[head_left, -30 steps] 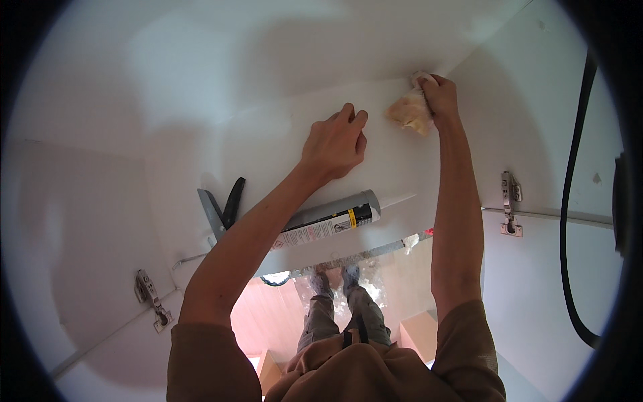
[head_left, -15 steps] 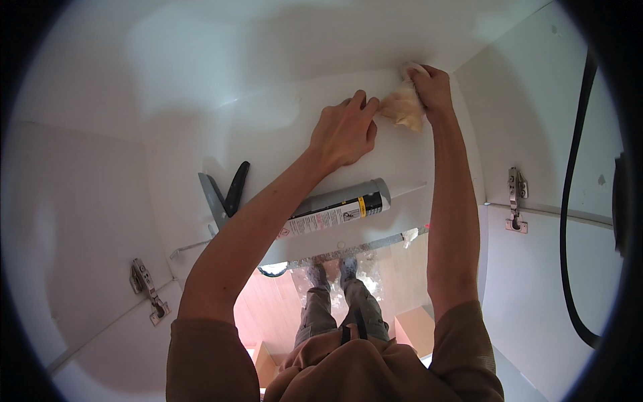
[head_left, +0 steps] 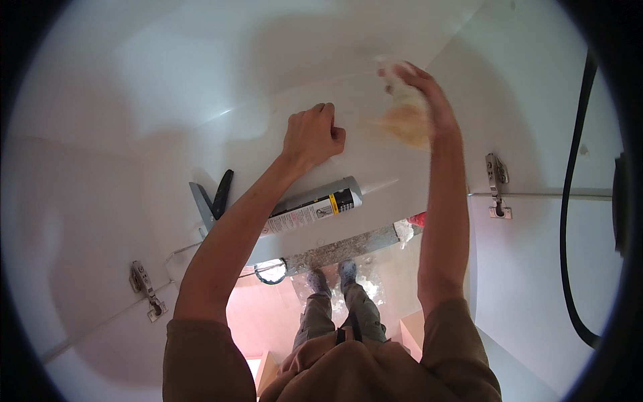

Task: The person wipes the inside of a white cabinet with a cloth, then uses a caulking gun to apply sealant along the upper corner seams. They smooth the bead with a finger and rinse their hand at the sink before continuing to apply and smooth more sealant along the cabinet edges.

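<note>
right hand [head_left: 435, 102] holds a crumpled cream-and-tan cloth-like wad [head_left: 407, 122]; probably best pressed flat, loose tail tucked. left hand [head_left: 310, 137] curls fist-like, seemingly empty.

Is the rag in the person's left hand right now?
No, the rag is in the right hand, and the left hand is well apart from it.

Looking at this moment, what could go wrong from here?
The left forearm passes over the sealant gun, so it might knock it. The gun's pale nozzle points toward the right forearm, which could get smeared. The rag hangs loose from the right hand and might brush the nozzle.
</note>
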{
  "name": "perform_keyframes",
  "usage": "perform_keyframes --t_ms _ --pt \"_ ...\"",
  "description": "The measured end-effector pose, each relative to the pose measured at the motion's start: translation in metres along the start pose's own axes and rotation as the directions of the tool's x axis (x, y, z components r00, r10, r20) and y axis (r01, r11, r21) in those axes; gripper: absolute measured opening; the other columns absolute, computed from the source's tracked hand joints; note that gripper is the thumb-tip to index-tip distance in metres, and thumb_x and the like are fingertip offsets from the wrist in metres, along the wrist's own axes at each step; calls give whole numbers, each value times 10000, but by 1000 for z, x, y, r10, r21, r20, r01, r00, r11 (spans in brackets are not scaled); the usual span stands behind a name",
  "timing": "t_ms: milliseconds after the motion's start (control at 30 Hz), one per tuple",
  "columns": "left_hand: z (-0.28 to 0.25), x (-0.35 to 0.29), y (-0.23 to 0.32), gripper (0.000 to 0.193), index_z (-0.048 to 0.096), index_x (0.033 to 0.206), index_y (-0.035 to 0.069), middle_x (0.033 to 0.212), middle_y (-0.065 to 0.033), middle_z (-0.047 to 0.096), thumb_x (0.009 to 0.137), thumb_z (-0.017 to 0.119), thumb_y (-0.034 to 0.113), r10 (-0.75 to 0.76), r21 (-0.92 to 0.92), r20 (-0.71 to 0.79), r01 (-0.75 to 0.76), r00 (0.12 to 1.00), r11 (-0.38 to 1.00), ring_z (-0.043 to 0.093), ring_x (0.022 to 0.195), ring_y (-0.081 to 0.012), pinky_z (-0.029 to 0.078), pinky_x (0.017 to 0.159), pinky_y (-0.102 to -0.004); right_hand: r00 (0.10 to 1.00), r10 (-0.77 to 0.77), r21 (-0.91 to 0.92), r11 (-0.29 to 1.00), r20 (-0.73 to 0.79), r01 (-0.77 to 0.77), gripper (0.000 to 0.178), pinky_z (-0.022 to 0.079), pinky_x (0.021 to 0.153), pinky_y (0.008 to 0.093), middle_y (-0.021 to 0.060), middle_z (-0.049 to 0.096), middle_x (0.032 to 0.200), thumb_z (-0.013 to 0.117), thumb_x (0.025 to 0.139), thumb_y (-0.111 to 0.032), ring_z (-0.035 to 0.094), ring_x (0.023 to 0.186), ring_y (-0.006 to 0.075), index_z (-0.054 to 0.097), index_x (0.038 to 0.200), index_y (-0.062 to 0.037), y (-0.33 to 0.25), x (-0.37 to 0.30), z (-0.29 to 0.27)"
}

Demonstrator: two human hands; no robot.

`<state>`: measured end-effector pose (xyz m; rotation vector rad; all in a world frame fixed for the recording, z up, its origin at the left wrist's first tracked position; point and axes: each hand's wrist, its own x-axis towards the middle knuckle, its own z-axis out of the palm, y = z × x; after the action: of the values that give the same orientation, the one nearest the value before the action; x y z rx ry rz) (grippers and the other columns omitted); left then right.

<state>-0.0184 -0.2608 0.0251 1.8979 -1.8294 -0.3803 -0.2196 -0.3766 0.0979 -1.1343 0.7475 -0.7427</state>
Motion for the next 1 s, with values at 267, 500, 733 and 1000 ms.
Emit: perform_keyframes --t_ms 267,500,733,1000 --pt "8 -2 4 158 584 774 37 775 -145 657 760 665 171 22 8 -115 -21 993 1000 650 706 -346 521 672 -446 991 46 403 915 -122 8 418 515 746 284 47 645 1016 668 963 -394 627 867 163 579 1241 -94 16 -67 -40" --pt "9 2 9 162 594 791 35 782 -153 663 782 652 185 12 32 -105 -8 994 999 658 751 -357 525 708 -468 975 -55 430 891 -216 146 416 513 882 320 31 655 1099 654 971 -391 636 992 153 591 1248 -86 33 -104 -36" --pt "-3 4 26 225 684 937 33 885 -159 724 863 622 236 -112 101 40 108 993 989 698 823 -318 558 775 -436 967 -137 488 843 -214 227 425 506 882 287 16 673 1090 650 986 -336 641 1000 136 595 1302 -56 46 -143 -52" --pt "-26 -122 182 588 507 1409 23 1231 -134 631 864 720 91 66 -692 264 141 962 707 661 1008 -190 545 827 -310 896 -115 357 889 -429 285 424 528 763 267 55 679 1056 763 915 -220 637 915 120 629 1258 -11 47 -166 -25"
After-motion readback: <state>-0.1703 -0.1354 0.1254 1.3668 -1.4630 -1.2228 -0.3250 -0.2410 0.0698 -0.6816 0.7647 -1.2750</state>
